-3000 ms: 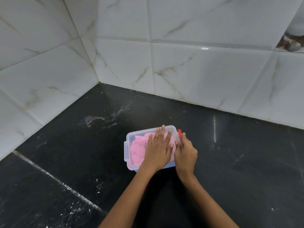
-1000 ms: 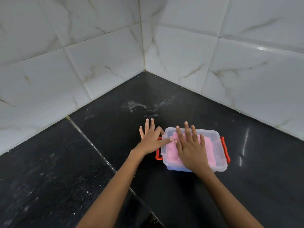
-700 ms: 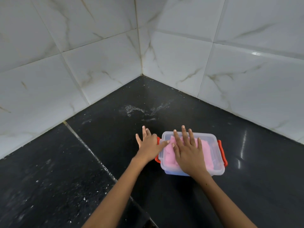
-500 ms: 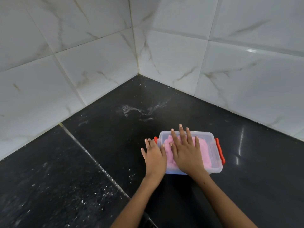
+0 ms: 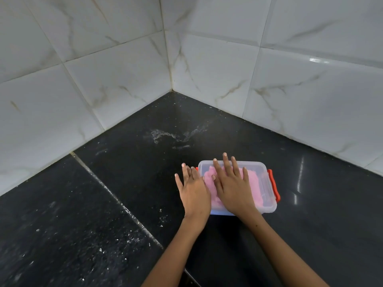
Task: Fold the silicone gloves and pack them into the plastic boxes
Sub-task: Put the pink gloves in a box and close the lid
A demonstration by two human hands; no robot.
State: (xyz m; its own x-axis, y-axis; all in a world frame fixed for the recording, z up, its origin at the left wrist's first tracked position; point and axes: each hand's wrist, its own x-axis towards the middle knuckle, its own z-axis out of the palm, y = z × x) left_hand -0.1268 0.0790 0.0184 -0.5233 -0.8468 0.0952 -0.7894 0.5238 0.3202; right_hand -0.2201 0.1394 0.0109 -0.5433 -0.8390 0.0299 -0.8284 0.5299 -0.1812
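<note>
A clear plastic box (image 5: 263, 183) with its lid on stands on the black counter. Pink silicone gloves (image 5: 253, 179) show through the lid. A red latch (image 5: 273, 185) lies along the box's right end; only a sliver of the left latch (image 5: 196, 168) shows. My right hand (image 5: 232, 185) lies flat on the lid, fingers spread. My left hand (image 5: 193, 190) rests flat against the box's left end, covering most of that latch, fingers apart.
The black stone counter (image 5: 124, 204) runs into a corner of white marbled wall tiles (image 5: 170, 90). A seam (image 5: 116, 199) crosses the counter on the left. White dusty smears (image 5: 165, 136) lie behind the box.
My left hand has come in from beside the box and now lies flat over its left latch. My right hand stays pressed on the lid. The view has shifted a little.
</note>
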